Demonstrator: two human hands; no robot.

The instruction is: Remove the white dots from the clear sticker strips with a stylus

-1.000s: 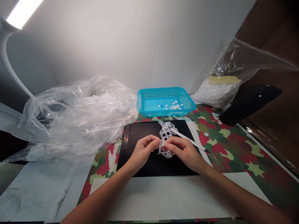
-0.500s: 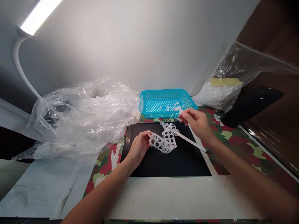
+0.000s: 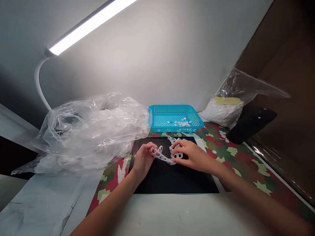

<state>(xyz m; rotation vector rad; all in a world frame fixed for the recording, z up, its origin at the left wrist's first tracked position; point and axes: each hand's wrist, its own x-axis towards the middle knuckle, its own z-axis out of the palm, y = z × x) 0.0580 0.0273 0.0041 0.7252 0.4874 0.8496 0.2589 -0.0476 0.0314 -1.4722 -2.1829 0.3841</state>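
Note:
My left hand (image 3: 145, 159) pinches the near-left end of a white plastic strip full of round holes (image 3: 161, 154). The strip is bent and twisted above a black mat (image 3: 172, 182). My right hand (image 3: 190, 154) reaches over the strip's right part, thumb and fingers spread apart, the fingertips at or very near the holes; whether they touch is hard to tell. Behind the hands stands a blue perforated basket (image 3: 157, 126) with several small white discs (image 3: 184, 123) in its right half.
A big clear plastic bag of white material (image 3: 98, 131) fills the left. At the back right stand a clear bag of white pieces (image 3: 222, 113) and a black object (image 3: 253, 124). A lamp (image 3: 91, 26) shines above. Patterned covering (image 3: 236, 154) surrounds the mat; a few white discs lie on it.
My right hand has come back from the basket's front edge, where it pinched something white, down to the strip. The strip has turned in my left hand. The long pale tool is now hidden.

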